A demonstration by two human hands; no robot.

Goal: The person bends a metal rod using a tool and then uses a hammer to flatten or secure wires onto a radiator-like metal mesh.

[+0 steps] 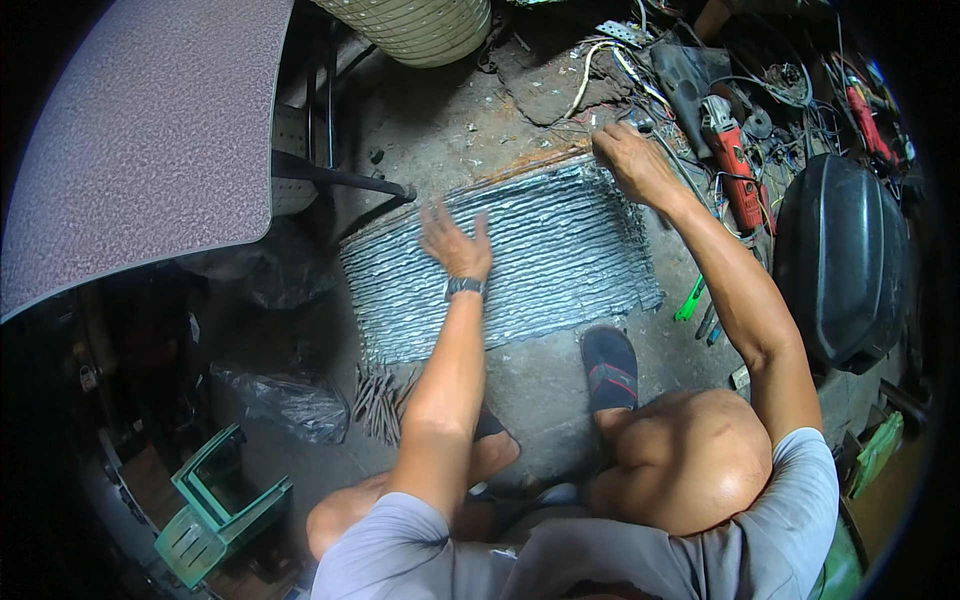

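On the floor lies a silver-grey sheet of wavy ridges [530, 270], wide and roughly rectangular. Its exact kind I cannot make out. My left hand [457, 243], with a dark watch at the wrist, is over its left half, fingers spread and slightly blurred; whether it touches the ridges is unclear. My right hand [630, 160] is at the far right corner of the sheet with its fingers curled closed. What those fingers hold, if anything, is hidden. Thin brownish strips [520, 170] run along the sheet's far edge.
A red angle grinder [733, 165] lies among tangled wires at the right, near a black case [843, 262]. A green-handled tool [690, 300] is beside the sheet. Thin rods [380, 405] lie at the near left. A tabletop [150, 140] overhangs the upper left; a green stool [215, 510] is lower left.
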